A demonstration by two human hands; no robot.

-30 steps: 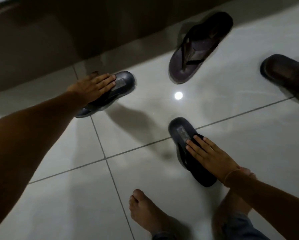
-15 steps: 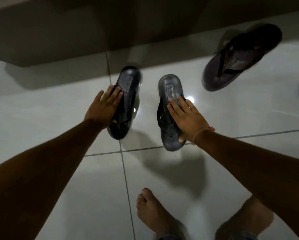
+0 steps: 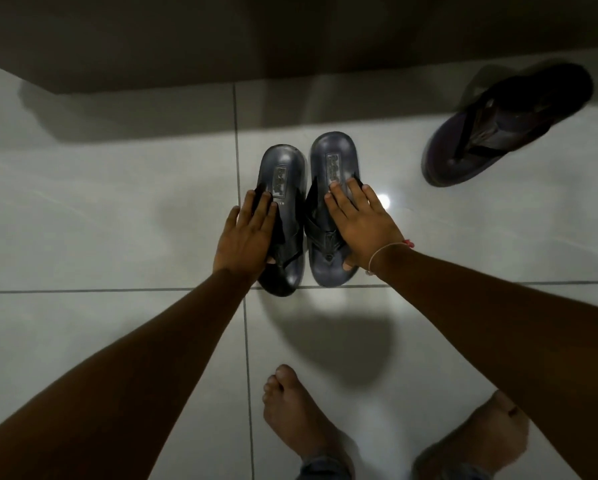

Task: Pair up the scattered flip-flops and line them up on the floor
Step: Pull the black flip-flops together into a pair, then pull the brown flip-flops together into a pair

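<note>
The left hand (image 3: 247, 237) grips the left grey flip-flop (image 3: 283, 188), the right hand (image 3: 361, 226) its touching twin (image 3: 330, 161); a brown flip-flop (image 3: 491, 133) lies at two o'clock on the floor (image 3: 117, 237).

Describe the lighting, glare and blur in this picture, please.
Head view: dim overall; a small bright glare spot on the glossy floor beside the right hand; soft shadow below the gray flip-flops; the brown flip-flop at upper right is blurred.

Tiled floor (image 3: 117, 237) — flip-flops (image 3: 283, 216), bare feet (image 3: 297, 417)
</note>
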